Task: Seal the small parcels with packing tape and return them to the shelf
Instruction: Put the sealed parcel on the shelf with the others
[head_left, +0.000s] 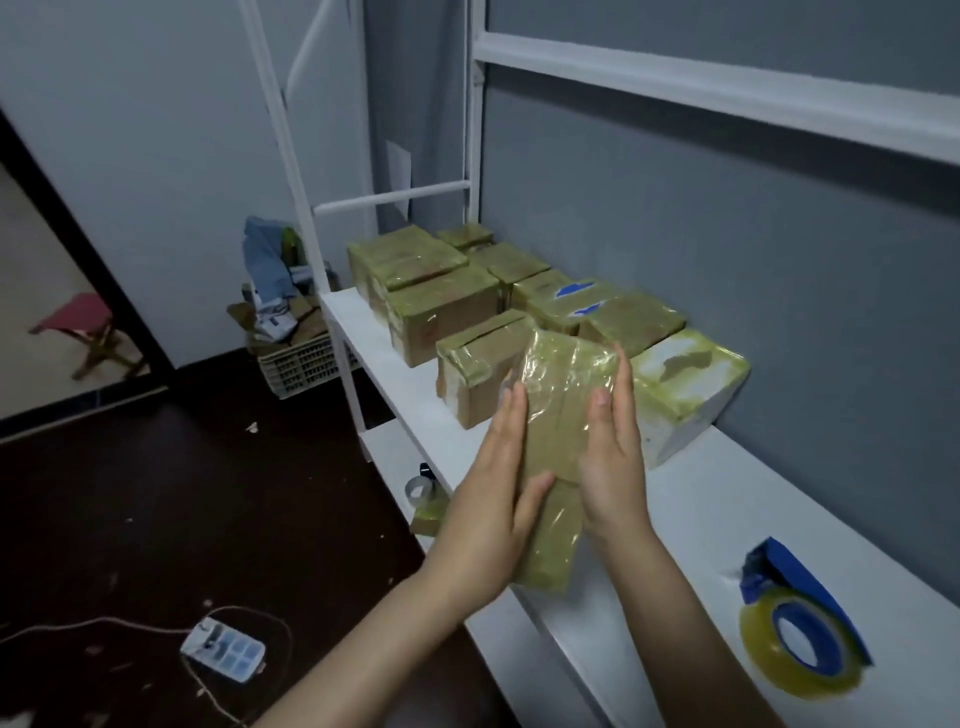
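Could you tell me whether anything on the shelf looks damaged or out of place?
The white parcel at the near end of the row looks damaged: the white layer on its top is torn away in patches, with brown showing through beneath the tape.

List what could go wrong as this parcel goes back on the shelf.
1. The parcel is only pressed between the flat left hand and right hand, and its tape looks slick; it may slip and fall.
2. The brown parcel sits near the front edge of the shelf; a nudge might push it off.
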